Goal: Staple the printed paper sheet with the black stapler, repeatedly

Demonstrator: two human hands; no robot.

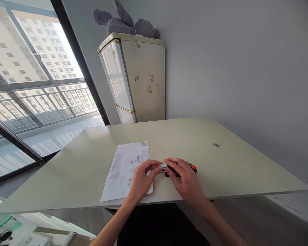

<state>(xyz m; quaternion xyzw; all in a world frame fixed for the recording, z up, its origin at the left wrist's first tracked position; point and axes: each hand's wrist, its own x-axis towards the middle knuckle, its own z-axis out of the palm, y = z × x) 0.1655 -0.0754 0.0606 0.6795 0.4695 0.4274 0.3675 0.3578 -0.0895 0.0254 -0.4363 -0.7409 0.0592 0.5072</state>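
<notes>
A black stapler [170, 173] with an orange-red end lies over the table near its front edge, partly covered by my fingers. My right hand [184, 176] is closed around its body, thumb in front and fingers behind. At its left end, my left hand [145, 176] pinches a small silver metal piece [163, 165] between thumb and fingertips. Whether that piece is joined to the stapler is hard to see. Under and beside my left hand lie printed white sheets of paper [118, 174].
A small grey strip [216, 145] rests on the pale table [236, 171] at the right. Behind stands an old refrigerator [146, 68] with grey plush [120, 25] on top. Glass doors [41, 75] are on the left, and a cluttered white shelf [38, 232] sits below the table's left edge.
</notes>
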